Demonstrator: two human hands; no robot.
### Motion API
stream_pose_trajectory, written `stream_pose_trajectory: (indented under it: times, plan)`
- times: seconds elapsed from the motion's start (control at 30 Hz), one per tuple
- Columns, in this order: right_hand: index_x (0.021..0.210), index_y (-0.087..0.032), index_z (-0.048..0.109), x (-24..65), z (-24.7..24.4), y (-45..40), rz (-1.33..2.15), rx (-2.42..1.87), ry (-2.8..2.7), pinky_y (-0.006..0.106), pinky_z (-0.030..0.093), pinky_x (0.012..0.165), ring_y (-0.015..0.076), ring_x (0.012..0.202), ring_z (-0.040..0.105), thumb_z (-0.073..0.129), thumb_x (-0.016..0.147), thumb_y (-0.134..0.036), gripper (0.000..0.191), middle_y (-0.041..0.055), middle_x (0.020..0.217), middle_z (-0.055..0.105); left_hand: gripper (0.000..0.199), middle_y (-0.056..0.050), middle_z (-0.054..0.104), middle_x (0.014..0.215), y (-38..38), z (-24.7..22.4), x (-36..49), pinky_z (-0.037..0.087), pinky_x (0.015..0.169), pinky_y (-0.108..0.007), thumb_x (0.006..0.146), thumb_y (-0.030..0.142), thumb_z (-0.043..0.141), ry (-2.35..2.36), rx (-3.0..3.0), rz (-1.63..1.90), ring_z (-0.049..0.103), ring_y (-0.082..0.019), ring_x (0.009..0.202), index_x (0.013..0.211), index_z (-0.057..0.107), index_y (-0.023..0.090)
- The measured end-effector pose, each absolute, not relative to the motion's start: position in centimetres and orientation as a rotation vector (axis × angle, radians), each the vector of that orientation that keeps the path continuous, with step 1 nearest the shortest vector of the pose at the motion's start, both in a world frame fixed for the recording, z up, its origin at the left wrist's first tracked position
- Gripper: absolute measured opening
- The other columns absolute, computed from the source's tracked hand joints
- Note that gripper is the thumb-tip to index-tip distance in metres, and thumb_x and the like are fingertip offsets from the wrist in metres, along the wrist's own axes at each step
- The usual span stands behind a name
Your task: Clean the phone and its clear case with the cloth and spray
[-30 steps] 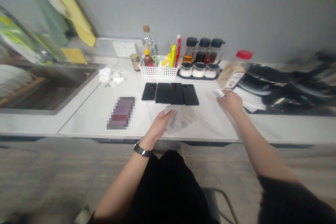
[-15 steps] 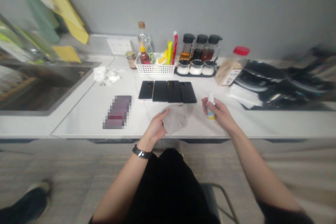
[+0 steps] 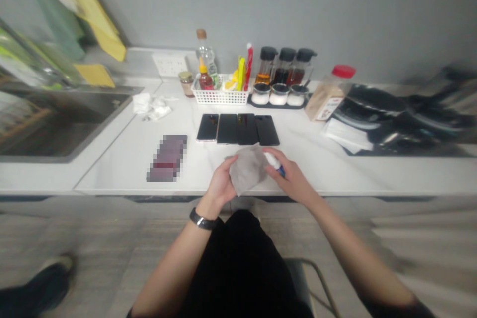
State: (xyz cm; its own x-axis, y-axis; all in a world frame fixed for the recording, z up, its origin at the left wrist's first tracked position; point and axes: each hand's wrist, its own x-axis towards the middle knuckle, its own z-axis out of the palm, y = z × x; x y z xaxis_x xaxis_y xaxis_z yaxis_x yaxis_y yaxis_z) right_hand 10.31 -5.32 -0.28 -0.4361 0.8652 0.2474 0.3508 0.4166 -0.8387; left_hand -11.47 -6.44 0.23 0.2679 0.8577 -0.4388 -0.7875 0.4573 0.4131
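Observation:
My left hand (image 3: 222,184) grips a crumpled grey cloth (image 3: 248,169) near the front edge of the white marble counter (image 3: 112,179). My right hand (image 3: 292,180) holds a small spray bottle (image 3: 275,164) with a white top and blue body, its top pressed toward the cloth. The hands are close together with the cloth's right side against the bottle. Several black smartphones (image 3: 237,128) lie face up in a row just beyond the cloth, not touching it. A pixelated purple rectangular object (image 3: 166,158) lies to the left.
A white basket (image 3: 220,90) of condiments, several dark-lidded jars (image 3: 283,62) and a red-capped shaker (image 3: 330,94) stand at the back. A steel sink (image 3: 63,121) lies left, crumpled white tissue (image 3: 152,107) beside it, and dark pans (image 3: 383,114) lie right.
My right hand has moved left with the spray bottle, bringing it from open counter up against the cloth. The cloth now bunches upward in my left hand.

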Motion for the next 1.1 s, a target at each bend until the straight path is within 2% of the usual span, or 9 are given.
stream_pose_trajectory:
  times: [0.03,0.1,0.3,0.43,0.53,0.7,0.77,0.97,1.1]
  plan:
    - [0.151,-0.038,0.052,10.1,-0.2,-5.4,0.830,-1.056,-2.066,0.044,0.060,0.104,0.0272,0.122,0.073,0.055,0.109,-0.047,0.044,0.0058,0.150,0.067,0.034,-0.012,0.084,0.091,-6.5,0.3,-11.4,0.057,0.110,-0.037,0.107,0.022,0.047,0.674,0.112,1.122,0.081,-0.026,0.106,0.110,0.078,0.007]
    - [0.152,-0.035,0.053,9.6,0.1,-5.7,0.711,-1.090,-2.160,0.050,0.053,0.116,0.0303,0.138,0.067,0.049,0.111,-0.046,0.042,0.0055,0.158,0.063,0.033,-0.012,0.083,0.088,-6.6,0.3,-11.4,0.057,0.110,-0.036,0.106,0.021,0.048,0.679,0.101,1.124,0.082,-0.026,0.103,0.105,0.077,0.007]
    - [0.150,-0.029,0.054,9.0,0.6,-6.2,0.615,-1.143,-2.242,0.047,0.059,0.106,0.0306,0.124,0.076,0.044,0.113,-0.043,0.041,0.0088,0.148,0.071,0.031,-0.011,0.083,0.089,-6.8,0.0,-11.4,0.057,0.109,-0.038,0.104,0.022,0.050,0.659,0.108,1.123,0.081,-0.026,0.102,0.104,0.077,0.008]
    - [0.142,-0.033,0.060,9.0,0.4,-6.2,0.635,-1.149,-2.200,0.050,0.061,0.097,0.0326,0.109,0.079,0.049,0.111,-0.045,0.036,0.0077,0.134,0.078,0.028,-0.012,0.083,0.091,-6.9,0.1,-11.3,0.055,0.113,-0.041,0.103,0.023,0.052,0.633,0.110,1.114,0.080,-0.029,0.109,0.106,0.076,0.008]
    - [0.141,-0.037,0.062,8.9,0.2,-6.3,0.670,-1.128,-2.128,0.052,0.060,0.100,0.0344,0.114,0.077,0.054,0.109,-0.048,0.035,0.0055,0.138,0.076,0.027,-0.013,0.084,0.094,-6.9,0.0,-11.2,0.054,0.115,-0.042,0.100,0.023,0.056,0.627,0.127,1.113,0.079,-0.030,0.114,0.108,0.076,0.008]
    - [0.149,-0.040,0.058,9.0,0.4,-6.4,0.706,-1.094,-2.124,0.054,0.056,0.109,0.0339,0.130,0.072,0.052,0.109,-0.047,0.040,0.0028,0.151,0.069,0.027,-0.013,0.084,0.097,-7.0,-0.1,-11.3,0.054,0.116,-0.042,0.099,0.024,0.056,0.636,0.162,1.116,0.079,-0.030,0.115,0.109,0.077,0.008]
    - [0.148,-0.040,0.058,9.0,0.6,-6.4,0.714,-1.083,-2.133,0.053,0.057,0.107,0.0336,0.128,0.073,0.053,0.109,-0.047,0.040,0.0025,0.149,0.071,0.027,-0.014,0.084,0.096,-7.0,0.0,-11.3,0.053,0.116,-0.042,0.100,0.023,0.056,0.640,0.142,1.124,0.079,-0.030,0.115,0.107,0.077,0.008]
    - [0.140,-0.038,0.063,9.0,0.1,-6.2,0.685,-1.125,-2.161,0.051,0.060,0.095,0.0335,0.103,0.079,0.053,0.109,-0.050,0.035,0.0052,0.133,0.078,0.026,-0.013,0.084,0.094,-7.0,0.3,-11.3,0.055,0.114,-0.043,0.101,0.023,0.054,0.639,0.159,1.107,0.080,-0.029,0.110,0.101,0.077,0.009]
    - [0.141,-0.037,0.062,8.9,-0.6,-6.2,0.687,-1.112,-2.140,0.052,0.059,0.100,0.0340,0.113,0.077,0.053,0.109,-0.049,0.036,0.0057,0.137,0.076,0.028,-0.012,0.084,0.094,-7.1,0.4,-11.3,0.056,0.113,-0.042,0.102,0.022,0.053,0.643,0.161,1.116,0.081,-0.028,0.106,0.108,0.076,0.007]
